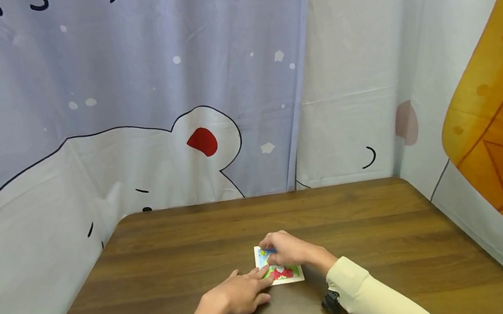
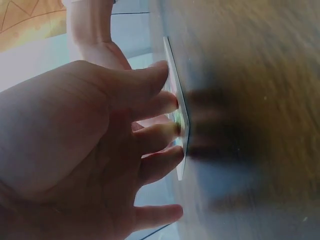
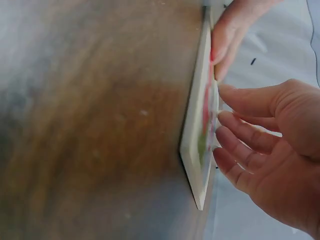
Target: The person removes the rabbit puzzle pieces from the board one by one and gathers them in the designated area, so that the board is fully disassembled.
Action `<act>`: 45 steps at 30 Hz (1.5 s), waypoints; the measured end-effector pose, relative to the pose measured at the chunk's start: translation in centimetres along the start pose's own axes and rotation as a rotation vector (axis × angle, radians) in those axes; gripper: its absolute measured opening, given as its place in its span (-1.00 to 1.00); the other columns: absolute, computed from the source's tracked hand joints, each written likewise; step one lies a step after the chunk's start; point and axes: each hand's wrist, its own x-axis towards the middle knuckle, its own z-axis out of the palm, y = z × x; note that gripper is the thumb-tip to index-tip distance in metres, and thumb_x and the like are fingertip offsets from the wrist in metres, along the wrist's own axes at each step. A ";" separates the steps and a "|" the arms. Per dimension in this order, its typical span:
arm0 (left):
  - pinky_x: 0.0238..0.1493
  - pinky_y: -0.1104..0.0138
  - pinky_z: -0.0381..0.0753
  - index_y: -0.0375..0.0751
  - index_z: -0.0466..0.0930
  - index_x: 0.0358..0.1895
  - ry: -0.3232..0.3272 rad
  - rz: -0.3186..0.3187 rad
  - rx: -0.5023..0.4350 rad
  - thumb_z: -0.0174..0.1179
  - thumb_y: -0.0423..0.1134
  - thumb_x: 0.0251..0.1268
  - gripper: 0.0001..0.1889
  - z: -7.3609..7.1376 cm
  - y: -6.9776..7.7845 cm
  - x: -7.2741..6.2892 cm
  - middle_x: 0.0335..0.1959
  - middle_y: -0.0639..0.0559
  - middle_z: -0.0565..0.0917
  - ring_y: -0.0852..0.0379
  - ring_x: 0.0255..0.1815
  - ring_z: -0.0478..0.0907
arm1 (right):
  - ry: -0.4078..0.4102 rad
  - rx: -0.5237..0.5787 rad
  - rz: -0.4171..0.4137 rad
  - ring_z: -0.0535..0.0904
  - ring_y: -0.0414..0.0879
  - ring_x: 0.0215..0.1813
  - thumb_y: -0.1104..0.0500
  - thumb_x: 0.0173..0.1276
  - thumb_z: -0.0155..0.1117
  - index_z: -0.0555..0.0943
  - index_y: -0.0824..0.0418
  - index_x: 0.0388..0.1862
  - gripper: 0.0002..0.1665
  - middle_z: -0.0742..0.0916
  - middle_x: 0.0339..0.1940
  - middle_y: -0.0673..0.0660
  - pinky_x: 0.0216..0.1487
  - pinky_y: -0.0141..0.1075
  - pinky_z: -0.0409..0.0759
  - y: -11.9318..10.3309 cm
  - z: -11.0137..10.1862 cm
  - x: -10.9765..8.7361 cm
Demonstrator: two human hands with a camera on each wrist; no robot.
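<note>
A small square picture board point(image 1: 291, 276), apparently a puzzle, lies on the wooden table with a pale border and a bright picture of blue, green and red. My left hand point(image 1: 240, 294) rests at its near left side; in the left wrist view, extended fingertips point(image 2: 172, 156) touch the board. Over the picture arches my right hand point(image 1: 289, 249), fingers bent and thumb lowered. It seems to pinch a thin, flat puzzle piece point(image 3: 215, 102) at the board's surface, seen edge-on in the right wrist view. The hand covers much of the picture.
The brown table point(image 1: 174, 252) extends around the board, with rounded far corners. Behind it hangs a printed curtain point(image 1: 134, 87) in lilac and white. A black wrist device point(image 1: 331, 302) sits under the right sleeve.
</note>
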 end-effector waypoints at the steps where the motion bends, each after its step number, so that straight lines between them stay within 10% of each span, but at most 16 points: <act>1: 0.34 -0.25 0.23 0.03 0.33 0.51 -0.013 -0.001 0.007 0.07 0.07 0.50 -0.42 0.0 0.0 0.0 0.59 0.03 0.16 -0.01 0.52 0.20 | 0.006 -0.006 -0.007 0.62 0.06 0.11 0.35 0.24 0.40 0.63 0.41 0.13 -0.55 0.70 0.06 0.20 0.15 -0.16 0.57 0.0 0.1 0.1; 45: 0.37 -0.21 0.22 -0.03 0.31 0.52 -0.043 -0.013 0.020 0.13 0.04 0.47 -0.38 -0.3 0.7 -0.4 0.58 0.00 0.17 0.05 0.52 0.19 | -0.013 -0.242 0.053 0.59 -0.04 0.00 0.32 0.21 0.42 0.71 0.34 0.02 -0.64 0.73 -0.05 0.11 -0.03 -0.28 0.58 -2.2 0.2 1.2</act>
